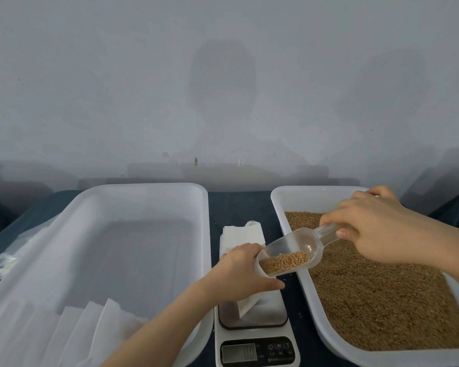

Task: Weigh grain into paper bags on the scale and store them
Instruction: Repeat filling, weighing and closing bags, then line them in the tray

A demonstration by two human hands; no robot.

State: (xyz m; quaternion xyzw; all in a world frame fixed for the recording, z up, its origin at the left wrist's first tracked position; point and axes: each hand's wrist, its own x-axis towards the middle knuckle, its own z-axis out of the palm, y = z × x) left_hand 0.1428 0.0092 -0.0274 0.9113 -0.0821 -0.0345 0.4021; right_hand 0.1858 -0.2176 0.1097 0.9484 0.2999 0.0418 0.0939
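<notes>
Nearest, at the bottom edge, the white scale (257, 340) sits between two trays, its display (239, 353) too blurred to read. In the near corner of the big white tray (143, 187) on the left, several flat white bags (90, 324) lie overlapping; whether they are filled cannot be told. On the scale's platform (274, 311) a white paper bag (249, 303) stands tilted. The left hand (239, 274) grips it round its upper part, fingers and thumb curled about the open mouth. A clear plastic scoop (294, 251) slopes down from the right, and its front lip sits at the bag's mouth. Brown grain (285, 261) is gathered in the lower front half of the scoop, and the bowl behind it is bare. The right hand (374, 229) holds the scoop's clear handle, with fingers wrapped over it and the thumb underneath. That hand hangs above the right-hand tray (278, 197), a white tray with a broad bed of the same grain across its floor. Behind the scale, between the two trays, a small stack of empty white bags (241, 234) lies on the dark tabletop (236, 205). At the far left, crumpled clear plastic sheet (19, 250) lies beside the big tray. Beyond everything stands a pale grey wall (223, 75) with soft shadows on it.
</notes>
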